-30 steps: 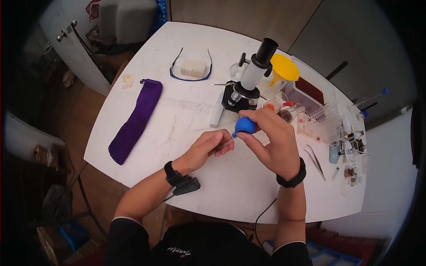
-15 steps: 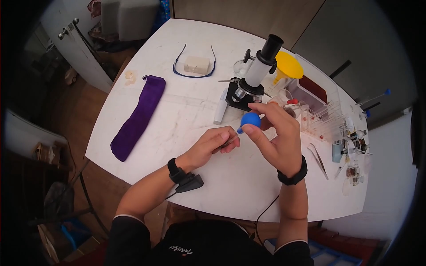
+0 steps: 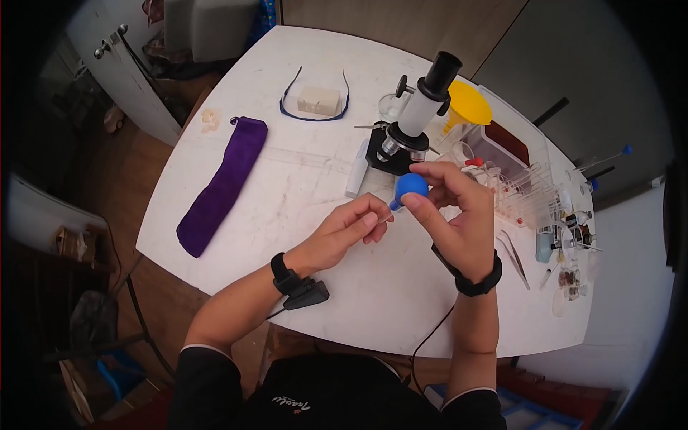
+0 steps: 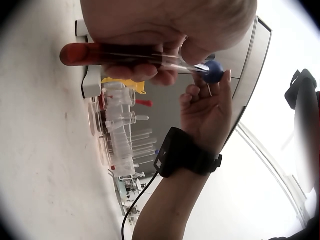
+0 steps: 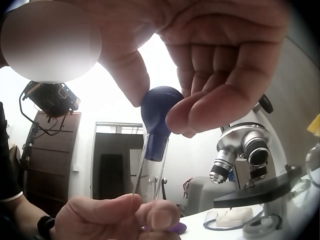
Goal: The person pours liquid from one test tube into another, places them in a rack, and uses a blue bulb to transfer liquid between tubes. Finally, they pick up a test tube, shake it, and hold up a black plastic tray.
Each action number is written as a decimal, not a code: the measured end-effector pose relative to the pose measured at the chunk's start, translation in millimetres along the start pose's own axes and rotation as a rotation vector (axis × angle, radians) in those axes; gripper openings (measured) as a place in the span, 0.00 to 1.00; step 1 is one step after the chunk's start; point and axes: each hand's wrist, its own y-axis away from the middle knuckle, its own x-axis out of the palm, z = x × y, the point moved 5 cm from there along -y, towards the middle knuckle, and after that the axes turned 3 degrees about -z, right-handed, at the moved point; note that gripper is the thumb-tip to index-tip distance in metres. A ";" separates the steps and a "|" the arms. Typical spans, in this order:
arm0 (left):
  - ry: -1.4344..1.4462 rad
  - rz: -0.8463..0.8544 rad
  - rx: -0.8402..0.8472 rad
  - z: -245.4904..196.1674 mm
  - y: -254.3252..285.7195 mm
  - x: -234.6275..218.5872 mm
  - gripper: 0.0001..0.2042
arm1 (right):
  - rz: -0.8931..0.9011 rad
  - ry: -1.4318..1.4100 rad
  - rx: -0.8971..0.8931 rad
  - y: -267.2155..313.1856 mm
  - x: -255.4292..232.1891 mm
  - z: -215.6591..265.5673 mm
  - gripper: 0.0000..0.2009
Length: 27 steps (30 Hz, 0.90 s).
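My left hand (image 3: 350, 223) grips a glass test tube (image 4: 117, 54) holding dark red liquid, its rounded bottom sticking out past the palm in the left wrist view. At the tube's mouth sits a blue rubber bulb (image 3: 411, 187), whose narrow neck reaches inside the glass in the right wrist view. My right hand (image 3: 461, 222) pinches this bulb between thumb and fingertips. Just beyond the hands stands a black and white microscope (image 3: 414, 118).
A test tube rack (image 3: 529, 193), tweezers (image 3: 514, 259) and small glassware lie at the right. Behind the rack are a yellow funnel (image 3: 469, 104) and a plastic box. Safety glasses (image 3: 313, 118) surround a pale block; a purple pouch (image 3: 223, 188) lies left.
The head view has shifted slightly, and both hands appear a little higher and further right. My right index finger has eased off the bulb's top, leaving more of the bulb showing.
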 end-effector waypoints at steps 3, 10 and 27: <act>-0.003 -0.009 0.010 1.8 0.2 -0.7 0.18 | 0.006 0.001 0.001 -0.3 -0.2 -0.2 0.17; 0.022 -0.016 0.040 4.5 1.3 -2.3 0.16 | 0.064 0.009 -0.028 -0.1 -2.0 2.0 0.16; 0.025 -0.018 0.078 8.6 2.0 -4.2 0.12 | 0.194 0.112 -0.136 -0.3 -5.7 5.8 0.21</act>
